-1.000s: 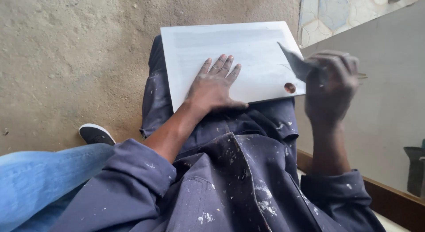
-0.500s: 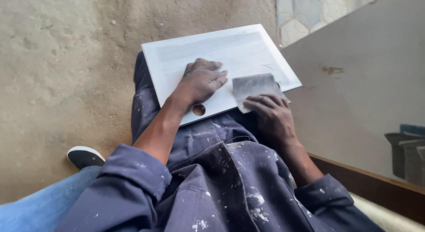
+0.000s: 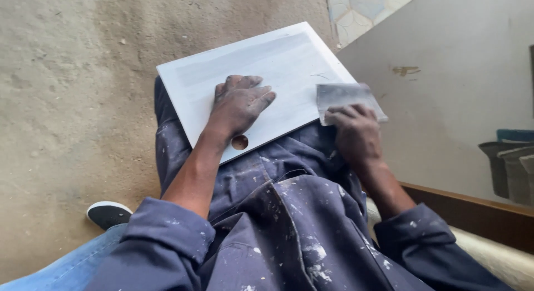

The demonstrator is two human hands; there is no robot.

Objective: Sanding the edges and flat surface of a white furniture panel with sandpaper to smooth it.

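A white rectangular panel with a round hole near its close edge lies across my lap. My left hand rests flat on the panel's middle, fingers spread, pressing it down. My right hand grips a grey dusty sheet of sandpaper and holds it against the panel's right edge. Both hands are coated in pale dust.
I sit in paint-spattered dark blue overalls over a sandy floor. A black and white shoe and a blue denim leg sit at lower left. A grey board leans at right, with stacked grey tubs beyond.
My right hand brought the sandpaper down from the air onto the panel, then slid it out to the right edge. My left hand stayed flat on the panel.
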